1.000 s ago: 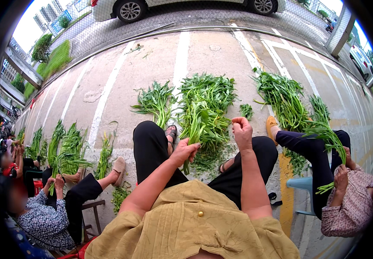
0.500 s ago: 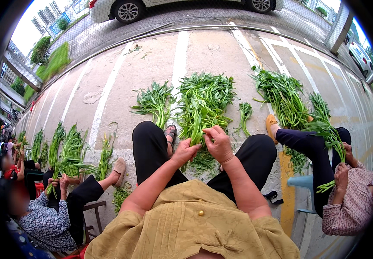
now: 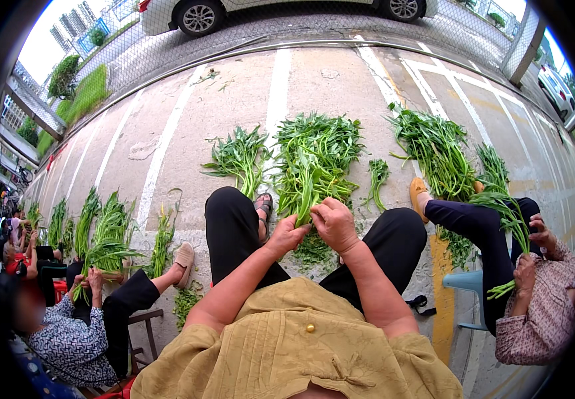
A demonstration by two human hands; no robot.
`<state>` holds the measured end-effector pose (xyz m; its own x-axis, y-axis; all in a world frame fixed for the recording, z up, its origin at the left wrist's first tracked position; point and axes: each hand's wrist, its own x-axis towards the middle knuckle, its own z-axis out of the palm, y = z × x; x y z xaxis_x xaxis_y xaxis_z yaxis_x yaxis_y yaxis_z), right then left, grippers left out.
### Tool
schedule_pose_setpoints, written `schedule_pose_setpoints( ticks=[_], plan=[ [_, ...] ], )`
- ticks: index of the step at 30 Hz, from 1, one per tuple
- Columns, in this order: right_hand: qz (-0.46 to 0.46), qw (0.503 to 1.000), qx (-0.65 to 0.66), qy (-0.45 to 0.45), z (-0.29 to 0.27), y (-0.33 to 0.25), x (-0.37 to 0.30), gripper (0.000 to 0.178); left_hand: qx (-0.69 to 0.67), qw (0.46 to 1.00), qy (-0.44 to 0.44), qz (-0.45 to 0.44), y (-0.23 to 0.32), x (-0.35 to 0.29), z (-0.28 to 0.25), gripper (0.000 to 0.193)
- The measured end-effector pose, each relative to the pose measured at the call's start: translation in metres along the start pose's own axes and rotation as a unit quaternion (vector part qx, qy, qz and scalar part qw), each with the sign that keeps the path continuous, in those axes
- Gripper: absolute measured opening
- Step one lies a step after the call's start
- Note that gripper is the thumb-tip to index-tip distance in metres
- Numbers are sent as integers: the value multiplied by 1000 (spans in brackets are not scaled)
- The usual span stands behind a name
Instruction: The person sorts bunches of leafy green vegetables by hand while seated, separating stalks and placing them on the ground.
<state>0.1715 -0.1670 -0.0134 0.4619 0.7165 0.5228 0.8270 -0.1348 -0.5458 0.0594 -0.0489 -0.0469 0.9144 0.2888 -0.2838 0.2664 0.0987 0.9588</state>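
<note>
Between my knees my left hand [image 3: 287, 236] is closed round a small bunch of water spinach [image 3: 308, 193], its leaves pointing away from me. My right hand [image 3: 335, 226] has its fingers pinched at the stems, close beside the left. Just beyond lies a large heap of water spinach [image 3: 321, 141] on the ground. A smaller pile of stalks [image 3: 237, 156] rests to its left, and a thin bundle [image 3: 378, 181] to its right. Leafy scraps [image 3: 313, 250] are scattered below my hands.
To the right a seated person [image 3: 543, 299] by a blue stool [image 3: 465, 282] holds stalks, with another heap [image 3: 437, 153] in front. At left a person in a patterned shirt [image 3: 71, 339] handles greens. A chain-link fence [image 3: 287, 30] and a parked car [image 3: 287, 5] stand beyond.
My right hand has dropped slightly and drawn nearer my left. The person on the right has loosened and lifted one hand off the stalks.
</note>
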Motion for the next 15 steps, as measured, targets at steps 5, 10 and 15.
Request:
schedule_pose_setpoints(
  ticks=[5, 10, 15],
  plan=[
    [-1, 1000, -16, -9, 2, 1, -2, 6, 4, 1000, 3, -17, 2, 0, 0, 14],
    [16, 999, -22, -17, 5, 1, -4, 7, 3, 1000, -5, -21, 1, 0, 1, 14],
    [29, 999, -23, 1, 10, 2, -4, 8, -10, 1000, -21, -21, -2, 1, 2, 12]
  ],
)
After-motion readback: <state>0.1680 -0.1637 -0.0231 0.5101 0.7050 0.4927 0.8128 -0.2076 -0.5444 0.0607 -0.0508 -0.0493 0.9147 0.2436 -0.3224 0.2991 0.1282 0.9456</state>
